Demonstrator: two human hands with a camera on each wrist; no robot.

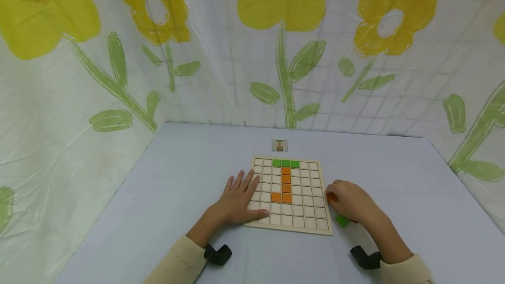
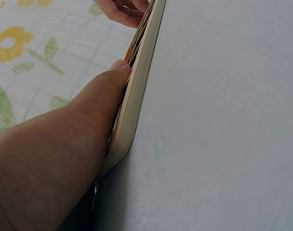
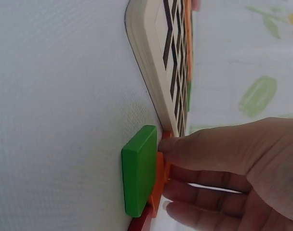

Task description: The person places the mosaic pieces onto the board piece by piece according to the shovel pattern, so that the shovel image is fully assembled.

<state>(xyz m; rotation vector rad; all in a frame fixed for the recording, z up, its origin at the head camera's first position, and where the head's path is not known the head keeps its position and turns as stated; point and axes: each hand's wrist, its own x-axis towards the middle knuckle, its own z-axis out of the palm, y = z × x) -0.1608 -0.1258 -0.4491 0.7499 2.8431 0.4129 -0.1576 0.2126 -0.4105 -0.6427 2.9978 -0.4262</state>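
A wooden grid board [image 1: 309, 222] lies on the table. Three green tiles [image 1: 286, 163] sit in its top row, with a column of orange tiles [image 1: 286, 179] below them and one more orange tile beside the column's lower end. My left hand [image 1: 236, 203] rests spread over the board's left side, thumb [image 2: 100, 94] on its near left part. At the board's right edge, my right hand [image 1: 351, 198] pinches an orange tile [image 3: 166, 137] between thumb and curled fingers. By that hand lie a loose green tile [image 3: 139, 171], another orange piece and a red piece [image 3: 140, 221].
A small picture card [image 1: 279, 145] showing a grid pattern lies beyond the board's far edge. The pale table [image 1: 189, 152] meets a hanging cloth [image 1: 221, 78] printed with yellow flowers. Black bands [image 1: 218, 255] sit at both wrists.
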